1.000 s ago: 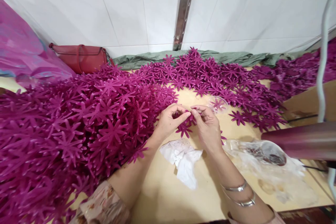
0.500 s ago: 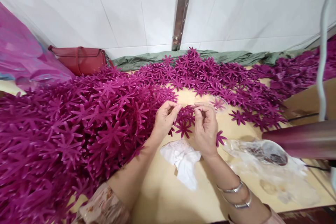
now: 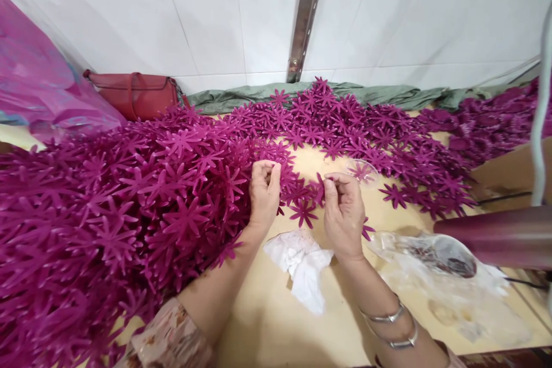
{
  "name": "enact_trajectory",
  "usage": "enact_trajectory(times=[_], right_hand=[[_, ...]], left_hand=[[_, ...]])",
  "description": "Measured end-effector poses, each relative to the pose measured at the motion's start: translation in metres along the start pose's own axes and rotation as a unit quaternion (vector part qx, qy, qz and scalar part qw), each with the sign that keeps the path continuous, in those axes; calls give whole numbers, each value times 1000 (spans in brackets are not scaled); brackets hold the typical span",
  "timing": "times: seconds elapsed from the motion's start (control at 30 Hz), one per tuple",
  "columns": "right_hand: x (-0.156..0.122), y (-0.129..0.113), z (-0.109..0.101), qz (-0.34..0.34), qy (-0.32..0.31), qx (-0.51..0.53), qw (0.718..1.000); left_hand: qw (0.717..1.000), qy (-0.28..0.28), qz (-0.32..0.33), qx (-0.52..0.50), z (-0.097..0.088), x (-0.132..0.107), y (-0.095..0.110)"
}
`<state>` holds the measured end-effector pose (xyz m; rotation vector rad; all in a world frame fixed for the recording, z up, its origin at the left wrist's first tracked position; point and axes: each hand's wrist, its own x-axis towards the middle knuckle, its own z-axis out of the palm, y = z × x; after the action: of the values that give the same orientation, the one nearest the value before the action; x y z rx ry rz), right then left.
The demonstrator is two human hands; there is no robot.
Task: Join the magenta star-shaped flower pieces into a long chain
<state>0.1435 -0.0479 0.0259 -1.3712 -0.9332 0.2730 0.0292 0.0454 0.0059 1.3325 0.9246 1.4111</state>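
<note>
My right hand (image 3: 345,215) pinches a purple star-shaped flower piece (image 3: 319,187) between thumb and fingertips; the piece is seen nearly edge-on. Thumb and fingers are also pressed together on my left hand (image 3: 264,192), at the edge of a big heap of purple flower pieces (image 3: 116,207). Whatever its fingertips may hold is too small to make out. Between and below the hands lies a loose flower piece (image 3: 303,213), flat on the table (image 3: 276,328). Closer to me rests a crumpled white cloth (image 3: 299,261). Beyond my right hand is a clear round dish (image 3: 361,170) with a flower piece in it.
More flower pieces (image 3: 345,115) spread along the back by a green cloth (image 3: 241,96). A red bag (image 3: 133,95) stands back left beside a pink plastic bag (image 3: 47,75). At right are a clear plastic bag (image 3: 478,310), a dark pink cylinder (image 3: 495,236) and a pale pole (image 3: 541,115).
My hands have drawn apart, the left moving slightly left and the right slightly right. The flower piece at my right fingertips now shows more plainly. The view has shifted a little.
</note>
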Motion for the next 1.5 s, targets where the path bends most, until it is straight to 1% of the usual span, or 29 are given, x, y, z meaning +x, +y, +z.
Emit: enact_trajectory(times=[0.1,0.17,0.2,0.23,0.3,0.37,0.4,0.47,0.53,0.6,0.67,0.73,0.8,0.87,0.97,1.07,1.27,1.5], right_hand=[[1,1,1,13,-17,4,1000],[2,2,1,23,-23,15,999],[3,2,1,26,-25,21,999],[3,3,1,30,-27,25,999],[2,5,1,34,-33,33,998],[1,6,1,32,-45,45,997],[1,6,1,29,-51,51,997],[0,7,1,23,-56,60,996],[0,6,0,19,-59,59,996],[0,5,-1,22,-66,56,996],[0,4,-1,34,-72,55,995],[1,4,-1,51,-69,58,995],[2,5,-1,67,-66,66,993],[3,6,-1,81,-66,76,992],[5,9,-1,111,-73,102,986],[6,11,-1,132,-83,130,979],[6,14,-1,113,-89,111,983],[6,9,-4,103,-98,89,986]], left_hand=[[998,44,35,36,-1,-1,6],[996,46,51,64,-3,-2,10],[995,31,60,75,-3,-3,12],[994,4,71,81,-3,-4,15],[989,-80,93,85,-3,-7,20],[976,-165,106,92,-2,-10,24],[970,-196,107,98,-1,-12,26],[963,-225,98,111,0,-13,27],[963,-237,69,104,0,-14,25],[968,-239,25,74,0,-14,22],[972,-230,-13,41,0,-13,18],[977,-211,-32,19,1,-12,15],[980,-196,-40,3,2,-11,13],[980,-194,-44,-15,3,-10,12],[978,-203,-51,-23,2,-9,12],[975,-213,-56,-9,1,-10,14],[975,-216,-58,-9,2,-10,16],[967,-224,-77,-95,5,-8,11]])
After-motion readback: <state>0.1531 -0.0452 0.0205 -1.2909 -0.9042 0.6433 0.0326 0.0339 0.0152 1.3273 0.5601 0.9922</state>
